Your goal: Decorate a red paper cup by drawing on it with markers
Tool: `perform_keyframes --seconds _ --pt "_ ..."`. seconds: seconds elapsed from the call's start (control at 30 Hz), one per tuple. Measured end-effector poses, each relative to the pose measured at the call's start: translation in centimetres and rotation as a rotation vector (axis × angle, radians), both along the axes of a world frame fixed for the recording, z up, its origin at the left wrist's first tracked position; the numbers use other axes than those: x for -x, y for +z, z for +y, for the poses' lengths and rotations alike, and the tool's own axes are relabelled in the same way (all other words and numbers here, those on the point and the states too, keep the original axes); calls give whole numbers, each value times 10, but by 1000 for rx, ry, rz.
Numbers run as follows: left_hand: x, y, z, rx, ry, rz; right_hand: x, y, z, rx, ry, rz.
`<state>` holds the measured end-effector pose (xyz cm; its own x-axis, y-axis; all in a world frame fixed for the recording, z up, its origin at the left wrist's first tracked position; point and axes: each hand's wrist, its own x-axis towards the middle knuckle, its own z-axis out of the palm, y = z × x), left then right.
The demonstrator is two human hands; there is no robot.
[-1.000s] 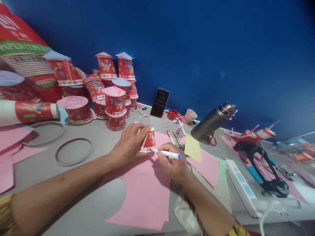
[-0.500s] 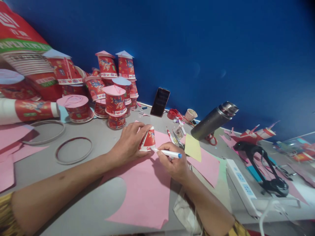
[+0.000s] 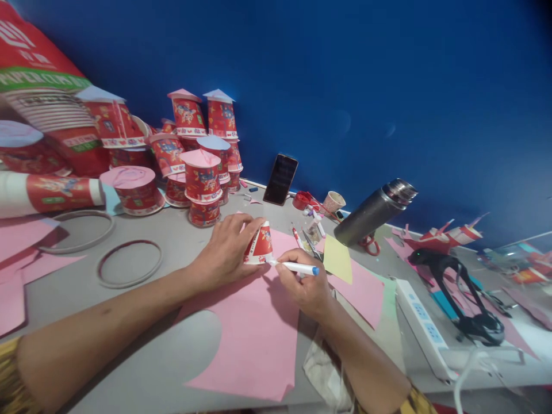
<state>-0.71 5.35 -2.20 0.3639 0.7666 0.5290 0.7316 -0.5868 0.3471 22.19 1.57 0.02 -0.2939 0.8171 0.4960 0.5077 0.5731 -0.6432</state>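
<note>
My left hand (image 3: 226, 250) is closed around an upside-down red paper cup (image 3: 260, 244) and presses it onto a pink paper sheet (image 3: 254, 330) on the grey table. My right hand (image 3: 304, 287) pinches a white marker with a blue cap (image 3: 297, 268). The marker's tip touches the paper right at the cup's rim, on its right side. A rounded piece is cut out of the pink sheet's left edge.
Stacks of red paper cups with paper lids (image 3: 202, 172) stand at the back left beside two rings (image 3: 128, 263). A phone (image 3: 280, 179) leans on the blue wall. A steel flask (image 3: 374, 211), yellow paper (image 3: 337, 259), scissors (image 3: 311, 244) and a white power strip (image 3: 425, 328) lie to the right.
Both hands stay almost in place; the cup and marker tip have shifted only slightly along the rim.
</note>
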Motion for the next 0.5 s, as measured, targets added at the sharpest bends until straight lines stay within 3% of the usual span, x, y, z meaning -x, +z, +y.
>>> perform_keyframes --seconds 0.2,0.5 --pt "2 4 -2 8 -38 11 -1 2 0 21 -11 -1" --pt "-2 6 -2 7 -3 32 1 4 -3 -71 25 11"
